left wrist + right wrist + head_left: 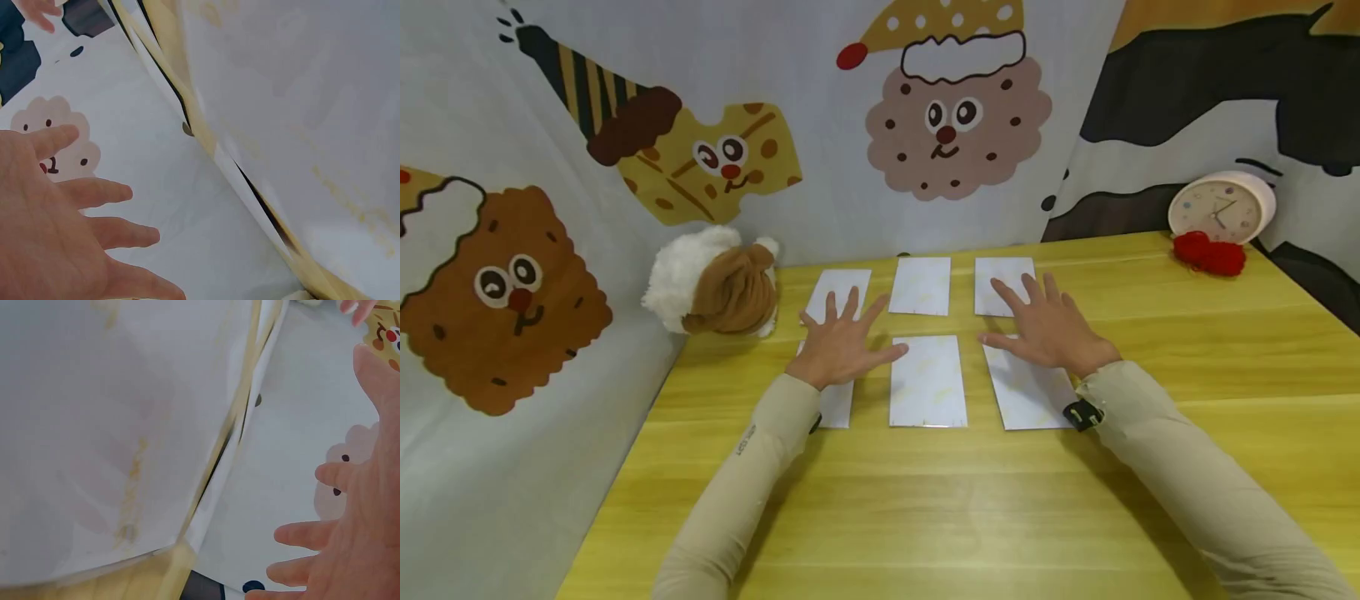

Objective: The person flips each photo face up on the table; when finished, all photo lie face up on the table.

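Several white cards with faint yellow marks lie in two rows of three on the table. My left hand point(838, 346), fingers spread wide, is over the back-left card point(841, 280) and the front-left card point(837, 408), partly hiding both. Its thumb overlaps a corner of the front-middle card point(928, 385). Likewise spread, my right hand point(1051, 327) hovers over the back-right card point(990, 298) and front-right card point(1028, 398). The back-middle card point(921, 287) lies between the two hands. Both wrist views show straight fingers holding nothing, with a large white card surface point(300, 94) close by.
A white and brown plush toy point(718, 283) sits at the table's back left. At the back right stand a pale round clock point(1221, 208) and a red yarn bundle point(1210, 254). A cartoon-printed cloth point(827, 100) hangs behind the wooden table point(917, 517) and along its left side.
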Tool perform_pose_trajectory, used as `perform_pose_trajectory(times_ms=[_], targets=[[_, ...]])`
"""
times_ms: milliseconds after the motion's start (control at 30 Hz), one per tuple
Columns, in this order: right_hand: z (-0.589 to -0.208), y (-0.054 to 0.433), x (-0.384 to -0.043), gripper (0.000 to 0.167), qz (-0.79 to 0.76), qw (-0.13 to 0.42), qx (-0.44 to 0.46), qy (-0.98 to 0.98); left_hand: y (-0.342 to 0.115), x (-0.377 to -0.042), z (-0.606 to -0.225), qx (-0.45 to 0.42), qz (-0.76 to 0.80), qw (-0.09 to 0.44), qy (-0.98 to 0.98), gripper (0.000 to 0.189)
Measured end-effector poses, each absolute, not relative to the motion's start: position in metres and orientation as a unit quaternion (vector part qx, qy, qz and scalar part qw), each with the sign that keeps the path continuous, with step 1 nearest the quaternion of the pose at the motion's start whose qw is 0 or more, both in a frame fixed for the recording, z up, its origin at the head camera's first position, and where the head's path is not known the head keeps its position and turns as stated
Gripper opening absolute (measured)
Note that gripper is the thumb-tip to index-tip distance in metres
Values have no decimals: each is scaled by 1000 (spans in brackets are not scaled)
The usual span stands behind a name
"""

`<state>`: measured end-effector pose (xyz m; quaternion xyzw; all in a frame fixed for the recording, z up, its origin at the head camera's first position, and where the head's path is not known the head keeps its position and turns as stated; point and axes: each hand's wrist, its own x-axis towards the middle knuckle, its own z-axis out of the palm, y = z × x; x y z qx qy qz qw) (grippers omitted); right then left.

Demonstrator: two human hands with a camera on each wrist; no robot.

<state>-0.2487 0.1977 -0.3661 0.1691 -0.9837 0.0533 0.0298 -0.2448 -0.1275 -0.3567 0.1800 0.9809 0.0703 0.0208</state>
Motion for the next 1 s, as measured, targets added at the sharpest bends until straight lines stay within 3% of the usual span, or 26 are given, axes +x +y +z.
perform_pose_trajectory(times_ms=[433, 700, 1000], targets=[[-353, 209, -231, 87, 148, 5, 184, -972, -114, -240, -359, 199, 172, 57, 963, 87], [-354, 222, -224, 81, 222, -16, 223, -949, -100, -238, -353, 239, 243, 91, 936, 70], [-356, 235, -220, 77, 232, -3, 232, -945, -87, -237, -345, 262, 320, 120, 903, 61]])
